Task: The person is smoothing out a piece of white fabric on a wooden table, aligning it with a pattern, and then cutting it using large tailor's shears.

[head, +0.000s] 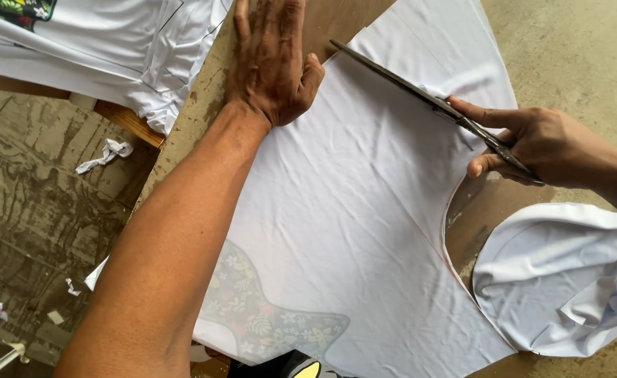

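A large piece of white fabric (pixel 350 210) lies flat on a brown work board (pixel 203 91), with a floral star-shaped print (pixel 266 322) near its lower edge. My left hand (pixel 270 59) presses palm down at the fabric's upper left edge, fingers spread. My right hand (pixel 539 143) grips the handles of long dark scissors (pixel 406 87), whose blades lie across the upper part of the fabric, pointing up and left toward my left hand.
A cut-off white fabric piece (pixel 560 280) lies bunched at the lower right. A stack of white fabric pieces (pixel 112 49) sits at the upper left. Small white scraps (pixel 105 154) litter the stained floor on the left.
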